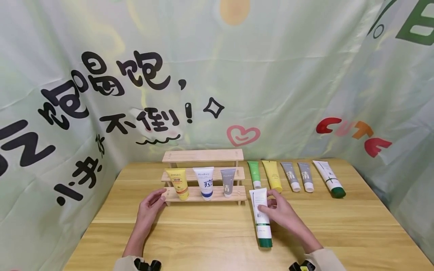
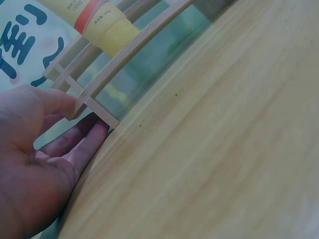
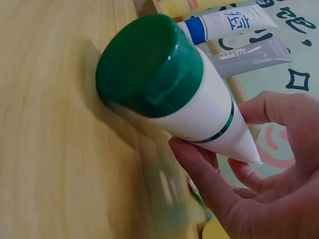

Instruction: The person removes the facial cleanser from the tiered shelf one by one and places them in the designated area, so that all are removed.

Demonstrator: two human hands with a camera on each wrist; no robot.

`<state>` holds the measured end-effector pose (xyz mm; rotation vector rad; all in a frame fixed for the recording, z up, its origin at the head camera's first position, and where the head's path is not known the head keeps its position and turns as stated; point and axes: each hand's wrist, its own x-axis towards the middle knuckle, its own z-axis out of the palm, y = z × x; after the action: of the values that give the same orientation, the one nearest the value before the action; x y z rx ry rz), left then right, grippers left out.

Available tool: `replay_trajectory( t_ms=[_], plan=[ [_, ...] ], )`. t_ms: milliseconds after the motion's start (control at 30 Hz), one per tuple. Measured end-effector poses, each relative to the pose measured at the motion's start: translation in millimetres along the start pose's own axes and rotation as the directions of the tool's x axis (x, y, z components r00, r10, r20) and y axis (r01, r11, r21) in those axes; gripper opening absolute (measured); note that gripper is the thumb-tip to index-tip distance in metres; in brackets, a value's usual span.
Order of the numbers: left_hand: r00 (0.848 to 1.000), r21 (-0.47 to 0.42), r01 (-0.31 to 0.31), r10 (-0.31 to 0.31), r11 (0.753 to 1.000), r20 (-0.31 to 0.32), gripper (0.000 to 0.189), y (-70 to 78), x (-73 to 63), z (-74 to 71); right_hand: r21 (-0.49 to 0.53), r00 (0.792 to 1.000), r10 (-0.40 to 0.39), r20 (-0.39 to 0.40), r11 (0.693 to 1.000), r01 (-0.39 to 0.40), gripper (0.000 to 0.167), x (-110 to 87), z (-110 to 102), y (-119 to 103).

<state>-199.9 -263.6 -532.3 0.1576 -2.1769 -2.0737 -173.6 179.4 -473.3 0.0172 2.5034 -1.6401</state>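
Observation:
My left hand (image 1: 150, 209) holds the left end of a three-step wooden display rack (image 1: 220, 193). In the left wrist view, one digit touches the board's end while other fingers (image 2: 92, 142) lie by the rack's leg. My right hand (image 1: 283, 212) grips a white tube with a green cap (image 1: 262, 218), between thumb and fingers, cap toward me, just right of the rack. Its cap (image 3: 149, 67) is close to the right wrist camera. On the rack's lower steps lean a yellow tube (image 1: 179, 182), a white tube with a blue cap (image 1: 205, 182) and a grey tube (image 1: 228, 182).
Along the table's back right lie a green tube (image 1: 254, 173), another yellow tube (image 1: 272, 175), two grey tubes (image 1: 290, 176) and another white tube with a green cap (image 1: 328, 177). A printed cloth (image 1: 285, 94) hangs behind and beside the wooden table (image 1: 210, 233).

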Motion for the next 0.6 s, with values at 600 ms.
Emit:
replay_trajectory(
  t_ms=[600],
  plan=[
    [1.000,0.007,-0.011,0.011,1.000,0.005,0.037,0.9,-0.3,0.3,-0.098,0.999,0.034,-0.029,0.994,-0.037,0.049,5.8,6.8,7.5]
  ],
)
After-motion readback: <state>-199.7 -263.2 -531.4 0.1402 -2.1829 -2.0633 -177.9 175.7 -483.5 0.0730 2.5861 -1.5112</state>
